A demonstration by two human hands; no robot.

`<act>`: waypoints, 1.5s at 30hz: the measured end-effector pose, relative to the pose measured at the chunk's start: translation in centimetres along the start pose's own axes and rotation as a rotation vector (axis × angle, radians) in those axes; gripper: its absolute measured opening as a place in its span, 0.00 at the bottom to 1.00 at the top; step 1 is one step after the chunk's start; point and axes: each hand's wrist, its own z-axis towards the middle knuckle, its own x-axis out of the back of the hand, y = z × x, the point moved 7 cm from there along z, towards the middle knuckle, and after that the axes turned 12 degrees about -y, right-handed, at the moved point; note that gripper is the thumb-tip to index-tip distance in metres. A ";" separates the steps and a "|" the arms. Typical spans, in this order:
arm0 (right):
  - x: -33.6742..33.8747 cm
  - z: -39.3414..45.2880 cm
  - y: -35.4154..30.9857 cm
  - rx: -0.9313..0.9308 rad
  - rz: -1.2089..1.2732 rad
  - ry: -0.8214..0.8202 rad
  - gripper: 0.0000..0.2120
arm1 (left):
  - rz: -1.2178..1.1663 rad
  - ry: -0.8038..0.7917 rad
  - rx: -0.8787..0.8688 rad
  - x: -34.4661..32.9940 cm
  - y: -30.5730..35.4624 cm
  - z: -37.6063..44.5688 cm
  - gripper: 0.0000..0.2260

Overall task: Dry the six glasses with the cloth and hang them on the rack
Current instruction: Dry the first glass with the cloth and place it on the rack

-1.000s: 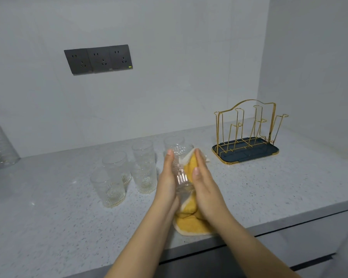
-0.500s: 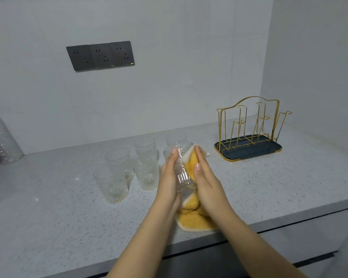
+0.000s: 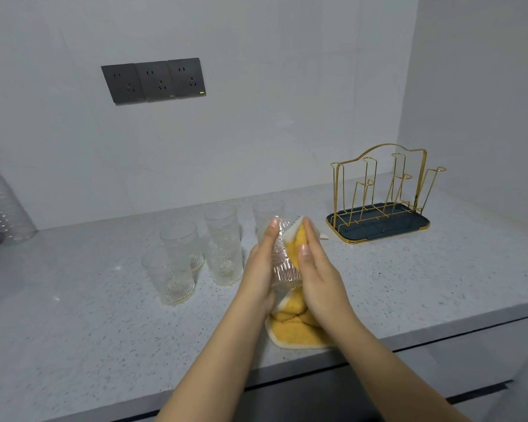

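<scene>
both hands press cloth against glass.

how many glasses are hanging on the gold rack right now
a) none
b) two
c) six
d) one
a) none: every peg of the gold rack is bare, five glasses stand on the counter, and one glass is between the left hand and the right hand with the yellow cloth.
</scene>
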 end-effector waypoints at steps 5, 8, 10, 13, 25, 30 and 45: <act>0.9 1.1 0.5 -0.062 0.023 0.000 0.21 | 0.038 0.111 -0.014 0.4 -1.1 -0.4 0.20; 1.2 1.4 1.3 -0.139 0.071 0.022 0.22 | 0.041 0.064 0.043 -0.2 -1.2 -0.5 0.18; 0.6 0.9 0.7 -0.086 0.037 0.000 0.22 | 0.043 0.029 0.059 -0.1 -0.9 -0.4 0.26; -0.5 -0.1 0.0 0.016 -0.035 -0.040 0.22 | -0.072 -0.002 0.040 0.4 -0.9 -0.2 0.32; 0.5 0.2 0.3 -0.039 -0.018 0.027 0.24 | 0.027 -0.021 0.002 0.0 -0.8 -0.3 0.32; 0.4 0.0 0.1 -0.018 -0.089 0.045 0.26 | 0.034 0.030 -0.014 0.2 -0.6 -0.3 0.25; 1.2 1.0 0.7 -0.073 0.022 0.076 0.22 | 0.206 0.076 -0.021 0.0 -0.9 -0.6 0.32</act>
